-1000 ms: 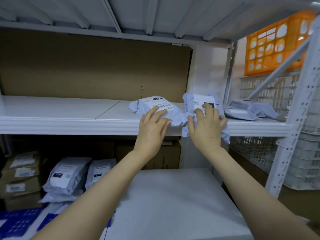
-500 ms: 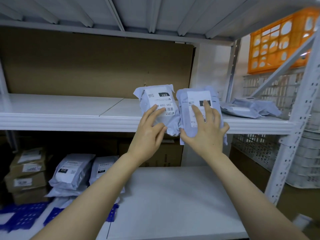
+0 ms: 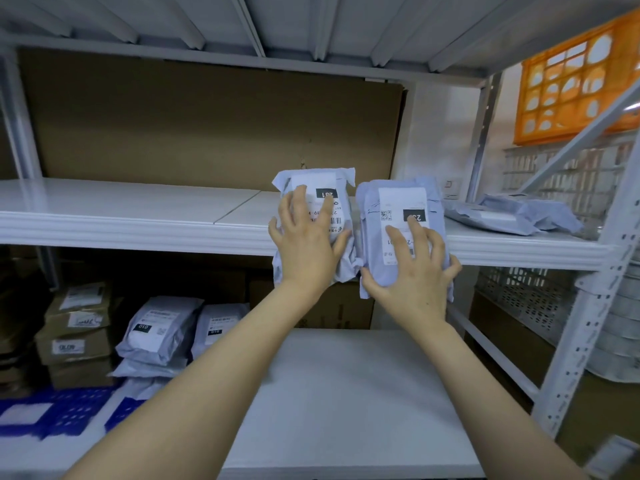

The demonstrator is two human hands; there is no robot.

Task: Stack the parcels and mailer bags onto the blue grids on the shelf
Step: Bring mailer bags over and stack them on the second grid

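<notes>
Both bags have tipped up off the shelf (image 3: 138, 216). Left hand (image 3: 308, 244) grips the left bag (image 3: 313, 180); right hand (image 3: 412, 271) grips the right bag (image 3: 372, 237). Hold them tight, then lay them flat on the blue grids (image 3: 69, 410) down low.

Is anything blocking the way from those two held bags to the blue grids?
Nothing visible blocks the way down. The left hand and right hand hold the left mailer bag and right mailer bag before the shelf edge; stacked bags and boxes cover the back of the blue grids.
</notes>
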